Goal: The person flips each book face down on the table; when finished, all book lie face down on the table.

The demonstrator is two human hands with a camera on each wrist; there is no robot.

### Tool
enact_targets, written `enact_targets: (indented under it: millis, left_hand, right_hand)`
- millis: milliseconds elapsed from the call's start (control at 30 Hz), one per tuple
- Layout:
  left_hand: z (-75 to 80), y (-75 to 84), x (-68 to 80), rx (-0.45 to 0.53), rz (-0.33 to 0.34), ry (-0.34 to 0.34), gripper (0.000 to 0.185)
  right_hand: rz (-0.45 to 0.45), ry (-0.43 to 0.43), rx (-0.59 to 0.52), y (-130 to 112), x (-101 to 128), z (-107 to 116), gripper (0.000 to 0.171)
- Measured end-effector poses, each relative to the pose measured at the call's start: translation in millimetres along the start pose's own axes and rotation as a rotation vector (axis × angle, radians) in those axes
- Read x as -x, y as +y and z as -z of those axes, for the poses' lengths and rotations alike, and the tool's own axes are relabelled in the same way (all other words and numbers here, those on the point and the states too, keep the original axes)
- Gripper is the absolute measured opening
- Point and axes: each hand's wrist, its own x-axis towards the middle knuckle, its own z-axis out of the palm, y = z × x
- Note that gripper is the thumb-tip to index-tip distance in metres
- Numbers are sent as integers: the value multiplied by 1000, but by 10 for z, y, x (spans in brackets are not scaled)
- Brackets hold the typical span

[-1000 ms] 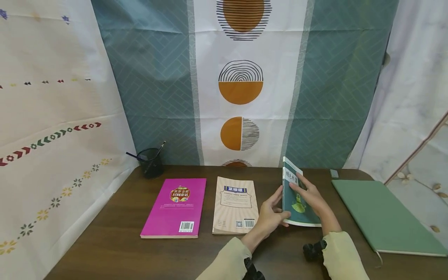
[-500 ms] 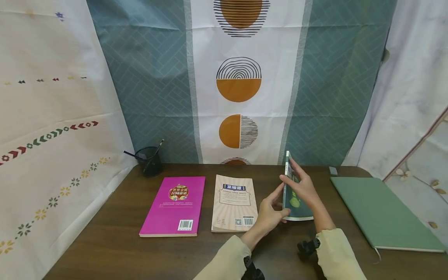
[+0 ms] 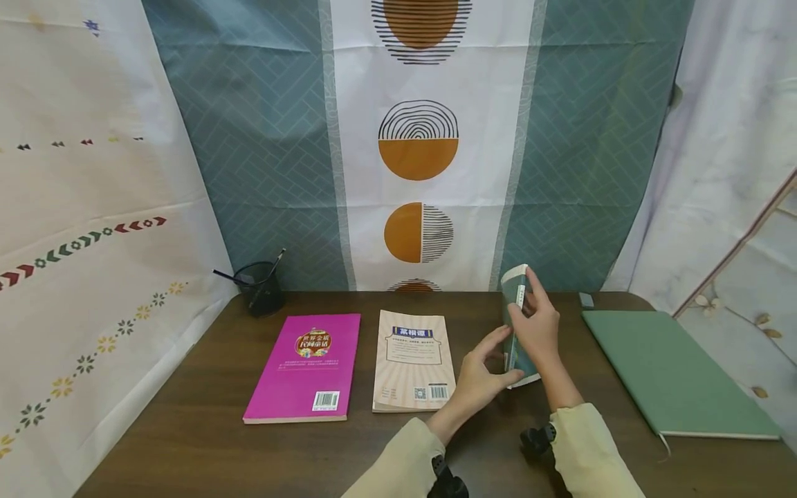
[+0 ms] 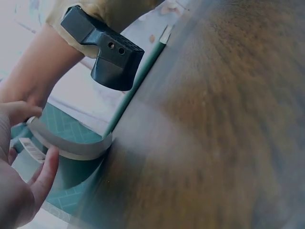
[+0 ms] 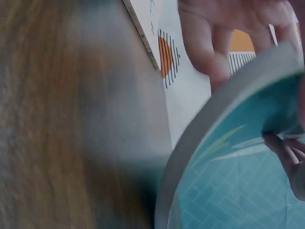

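A thin teal paperback book stands upright at the right of the table, its spine towards me and its covers bowed. My left hand holds it low down, thumb and fingers on either side of the spine edge. Higher up, my right hand grips the same book from the right. In the left wrist view the curved page edge runs between the fingers of my left hand. The bowed teal cover fills much of the right wrist view, with my right hand partly seen at its edge.
A beige book lies left of my hands, and a magenta book further left. On the right lies a large green hardcover, with a small grey object behind it. A black mesh pen cup stands at the back left.
The teal book has turned from showing its front cover to showing its spine and other side. My right hand has swung left and round with it; the left hand keeps its place.
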Motion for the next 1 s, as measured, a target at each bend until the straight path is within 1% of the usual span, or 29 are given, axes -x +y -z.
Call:
enact_targets:
  millis: [67, 100, 200, 300, 367, 433, 533, 600, 667, 767, 867, 1000]
  left_hand:
    - [-11, -6, -11, -36, -21, -6, 68]
    - [-15, -13, -15, -39, -14, -15, 70]
    - [-20, -24, -17, 12, 68, -53, 77]
    - [-8, -37, -23, 66, 126, -75, 77]
    - [6, -47, -31, 90, 154, -62, 72]
    - [25, -63, -40, 108, 181, -29, 69]
    - [64, -87, -52, 126, 224, 29, 71]
    - [94, -99, -64, 147, 239, 56, 74]
    - [118, -101, -80, 176, 238, 73, 75]
    - [138, -92, -101, 224, 202, 86, 74]
    - [145, -83, -109, 239, 172, 106, 72]
    - [148, -85, -109, 203, 174, 137, 72]
  right_hand:
    - [19, 62, -19, -3, -3, -20, 63]
    - [23, 91, -30, -11, -2, -30, 62]
    - [51, 161, -50, -77, 10, -45, 57]
    - [89, 199, -66, -247, 41, -18, 54]
    - [109, 207, -98, -356, 52, 20, 53]
    - [108, 210, -134, -433, 49, 67, 53]
    - [63, 200, -213, -422, 0, 134, 54]
    - [15, 189, -275, -400, -38, 175, 56]
    - [-31, 179, -343, -378, -73, 220, 57]
    - [-72, 179, -413, -367, -106, 285, 58]
    - [-64, 177, -444, -333, -130, 335, 59]
    - [-58, 153, -461, -268, -152, 372, 59]
